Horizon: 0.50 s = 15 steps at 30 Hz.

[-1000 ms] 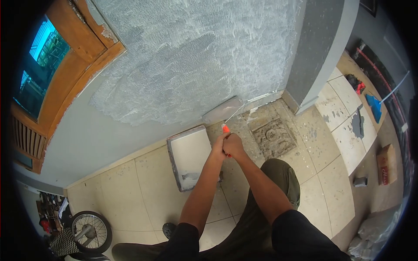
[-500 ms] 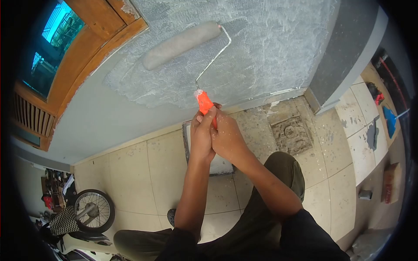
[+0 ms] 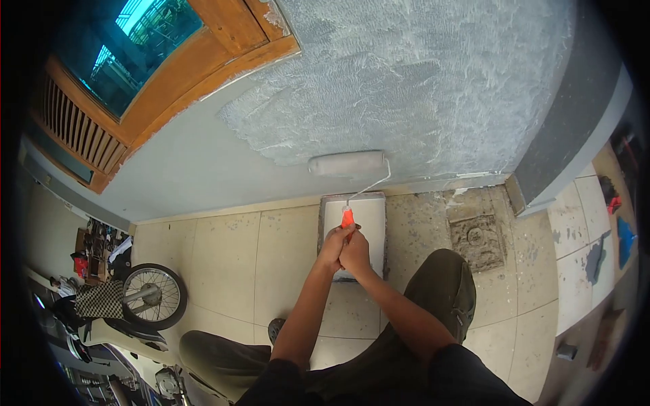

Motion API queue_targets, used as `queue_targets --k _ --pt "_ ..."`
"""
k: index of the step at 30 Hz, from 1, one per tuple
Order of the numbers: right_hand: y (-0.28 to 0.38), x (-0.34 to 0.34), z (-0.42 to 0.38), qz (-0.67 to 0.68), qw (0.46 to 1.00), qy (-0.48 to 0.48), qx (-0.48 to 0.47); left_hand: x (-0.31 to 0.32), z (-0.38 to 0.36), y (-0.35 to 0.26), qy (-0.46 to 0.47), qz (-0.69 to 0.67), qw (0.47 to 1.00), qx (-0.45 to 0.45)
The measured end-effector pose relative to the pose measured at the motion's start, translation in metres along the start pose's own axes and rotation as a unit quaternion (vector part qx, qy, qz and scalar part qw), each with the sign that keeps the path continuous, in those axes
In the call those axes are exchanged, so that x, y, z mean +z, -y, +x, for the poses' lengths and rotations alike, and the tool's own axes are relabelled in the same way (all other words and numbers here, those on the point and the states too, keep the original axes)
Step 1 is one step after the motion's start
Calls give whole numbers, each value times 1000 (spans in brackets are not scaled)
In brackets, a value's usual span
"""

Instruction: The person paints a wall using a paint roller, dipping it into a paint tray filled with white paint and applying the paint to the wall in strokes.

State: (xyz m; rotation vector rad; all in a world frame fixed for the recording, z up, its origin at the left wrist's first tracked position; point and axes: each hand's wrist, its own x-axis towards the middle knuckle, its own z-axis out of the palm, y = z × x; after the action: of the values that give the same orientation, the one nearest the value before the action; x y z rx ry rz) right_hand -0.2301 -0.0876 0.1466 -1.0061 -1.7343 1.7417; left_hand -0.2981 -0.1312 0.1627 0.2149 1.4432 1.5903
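Note:
A paint roller (image 3: 347, 164) with a grey-white sleeve and an orange handle is against the lower part of the wall (image 3: 433, 101). My left hand (image 3: 332, 248) and my right hand (image 3: 355, 254) are both wrapped round its handle, close together. Beneath the hands and handle, a paint tray (image 3: 372, 223) with pale paint stands on the tiles near the wall's foot; my hands cover part of it. Wet, streaky grey-white paint coats the wall's upper and right area, while the lower left is smoother grey.
A wooden window frame (image 3: 223, 62) borders the wall at upper left. A motorbike wheel (image 3: 154, 296) stands at left on the tiled floor (image 3: 223, 264). A square floor cover (image 3: 477, 240) and a dark grey pillar (image 3: 565, 115) are at right.
The roller has come down the wall from the upper painted area to just above the floor, and my hands have lowered with it. The camera view has shifted too.

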Motion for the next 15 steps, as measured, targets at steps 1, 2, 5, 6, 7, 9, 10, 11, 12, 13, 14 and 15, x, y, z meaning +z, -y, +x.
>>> queue_targets --k 1,2,5,6,7,9,10,11,12,13,14,15 --pt "-3 -2 -1 1 999 7 44 -12 10 16 -4 -10 999 -49" --pt "-10 1 2 -1 999 8 42 -21 21 28 -6 -20 995 -96" --pt "-59 24 25 -41 998 12 37 -24 37 42 -45 -31 993 -104" --pt "-65 28 29 -54 998 12 37 -25 42 44 -66 -34 992 -107" --pt "-73 31 31 -65 997 15 39 -30 46 44 -66 -33 991 -107" --pt "-79 39 37 -81 995 18 57 -50 50 44 -7 -2 991 -136" --pt "-67 38 38 -98 992 19 73 -60 57 50 -13 -2 990 -141" --pt "-56 33 34 -44 991 5 123 -68 66 55 1 -4 988 -156" --pt "-56 30 35 -45 991 6 125 -78 81 66 18 -7 986 -167" --pt "-58 27 38 -29 989 33 144 -94 105 93 5 -17 991 -132" --pt "-59 25 39 -15 985 60 162 -88 99 90 5 -17 991 -130" --pt "-59 25 40 -15 986 60 158 -76 86 78 -10 -26 987 -156"
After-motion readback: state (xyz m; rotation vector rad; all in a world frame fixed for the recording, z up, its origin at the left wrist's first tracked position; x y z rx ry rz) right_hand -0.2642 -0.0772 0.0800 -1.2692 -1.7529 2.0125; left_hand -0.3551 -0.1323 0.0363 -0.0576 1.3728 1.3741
